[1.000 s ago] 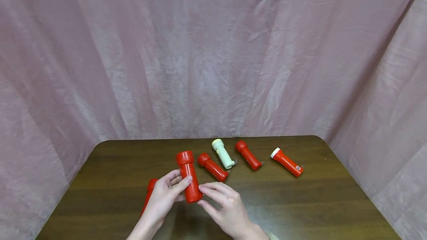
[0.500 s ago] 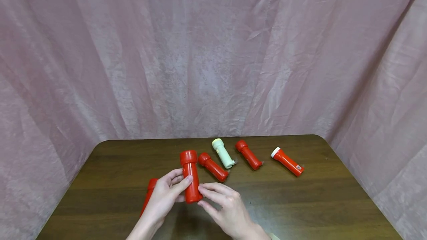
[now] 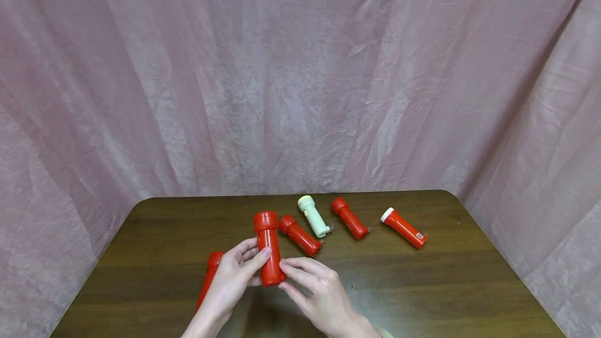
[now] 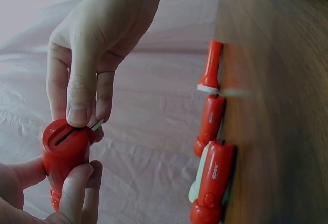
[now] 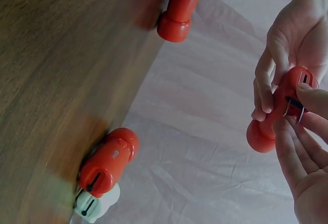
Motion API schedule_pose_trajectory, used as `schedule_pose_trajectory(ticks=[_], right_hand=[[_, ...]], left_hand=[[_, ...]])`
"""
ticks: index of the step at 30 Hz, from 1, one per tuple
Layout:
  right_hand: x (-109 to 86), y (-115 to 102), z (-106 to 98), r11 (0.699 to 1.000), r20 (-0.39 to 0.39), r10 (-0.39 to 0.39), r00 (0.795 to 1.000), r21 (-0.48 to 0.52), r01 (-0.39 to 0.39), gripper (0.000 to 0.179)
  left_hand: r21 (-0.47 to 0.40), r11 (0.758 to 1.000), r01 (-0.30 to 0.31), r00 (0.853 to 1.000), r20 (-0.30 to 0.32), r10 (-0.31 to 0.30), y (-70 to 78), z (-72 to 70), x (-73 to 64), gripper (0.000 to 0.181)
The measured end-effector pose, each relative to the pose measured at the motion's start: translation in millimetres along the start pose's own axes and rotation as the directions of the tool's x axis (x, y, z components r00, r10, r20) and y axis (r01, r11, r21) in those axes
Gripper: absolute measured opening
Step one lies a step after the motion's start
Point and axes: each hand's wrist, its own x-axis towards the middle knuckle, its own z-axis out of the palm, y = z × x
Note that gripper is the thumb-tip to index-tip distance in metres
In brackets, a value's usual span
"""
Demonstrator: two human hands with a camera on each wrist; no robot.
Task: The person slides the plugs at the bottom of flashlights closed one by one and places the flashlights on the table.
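Note:
A red flashlight [image 3: 271, 271] is held above the table, its wide head pointing away. My left hand [image 3: 232, 274] grips its barrel, thumb on top and fingers around the far side. At the tail end, my right hand [image 3: 324, 292] has thumb and fingers pinching around the fold-out plug. Two thin metal prongs [image 5: 293, 109] stick out there between the fingertips in the right wrist view. The slotted tail [image 4: 64, 134] faces the left wrist camera, with the right thumb against its edge. The fingers partly hide the plug's base.
On the brown wooden table [image 3: 422, 291] lie a red flashlight [image 3: 300, 236], a pale green one [image 3: 314, 218], another red one [image 3: 350, 219] and a white-rimmed red one [image 3: 405, 229]. One more red flashlight [image 3: 208, 278] lies partly behind the left wrist. A pink curtain [image 3: 291, 77] hangs behind.
The held flashlight's head has swung slightly to the right, so it stands straighter in the head view. Both hands keep nearly the same place and hold.

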Motion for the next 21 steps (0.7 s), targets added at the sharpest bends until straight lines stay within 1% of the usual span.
schedule_pose_trajectory(ticks=[9,12,16,21], right_hand=[[-0.7,0.8,-1.3,1.0,-0.002,-0.018,1.0,-0.015,0.018,0.034],[-0.6,1.0,-1.7,0.999,0.001,-0.031,1.0,-0.026,0.031,0.033],[0.2,1.1,-2.1,0.998,0.008,-0.04,0.999,-0.039,0.04,0.035],[1.3,1.4,-2.1,0.998,0.021,-0.041,0.999,-0.043,0.042,0.039]], left_hand=[[-0.006,1.0,0.008,1.0,0.001,-0.008,-1.2,3.1,-1.0,0.052],[-0.006,1.0,0.0,1.0,-0.002,0.0,-2.1,3.8,-1.0,0.051],[-0.009,1.0,-0.007,1.0,-0.007,0.007,-2.6,4.0,-1.2,0.052],[-0.009,1.0,-0.002,1.0,-0.01,0.002,-2.8,4.1,-1.2,0.053]])
